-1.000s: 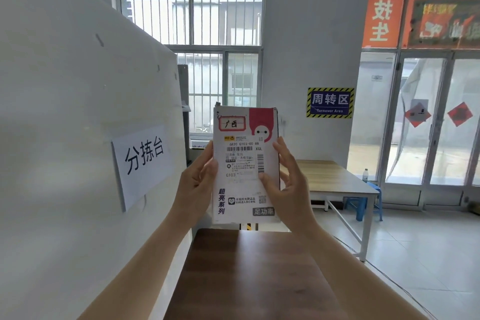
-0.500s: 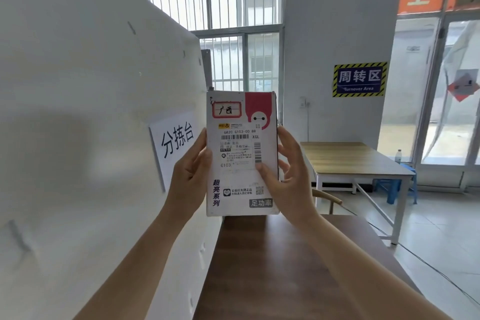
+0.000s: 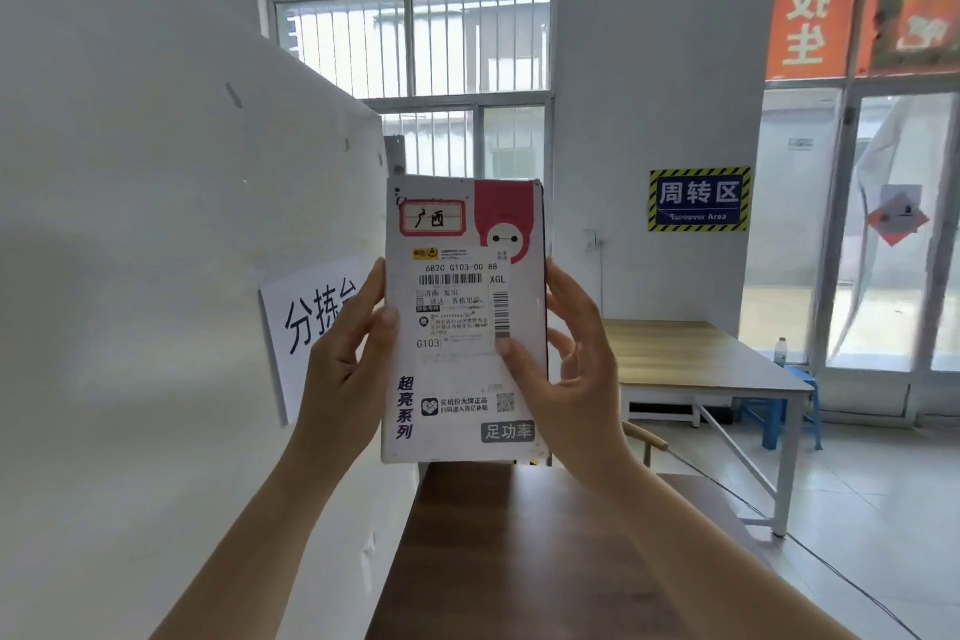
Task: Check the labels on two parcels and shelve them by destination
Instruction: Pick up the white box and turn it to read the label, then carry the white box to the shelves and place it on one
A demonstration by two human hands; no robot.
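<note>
I hold one flat white parcel (image 3: pixel 457 379) upright in front of my face, its printed side toward me. A red-framed handwritten sticker (image 3: pixel 432 218) sits at its top left, and a shipping label with barcodes (image 3: pixel 457 312) fills the middle. My left hand (image 3: pixel 345 369) grips the parcel's left edge, thumb on the front. My right hand (image 3: pixel 566 379) grips the right edge, thumb resting by the label's barcode. No second parcel is in view.
A white partition panel (image 3: pixel 156 276) with a paper sign (image 3: pixel 306 322) stands close on my left. A dark wooden table (image 3: pixel 519 551) lies below the parcel. A light wooden table (image 3: pixel 691 353) and a blue stool (image 3: pixel 789 405) stand right, near glass doors (image 3: pixel 857 224).
The view has shifted slightly between frames; the parcel stays upright in both hands with the same grip, and sits a little higher against the window now.
</note>
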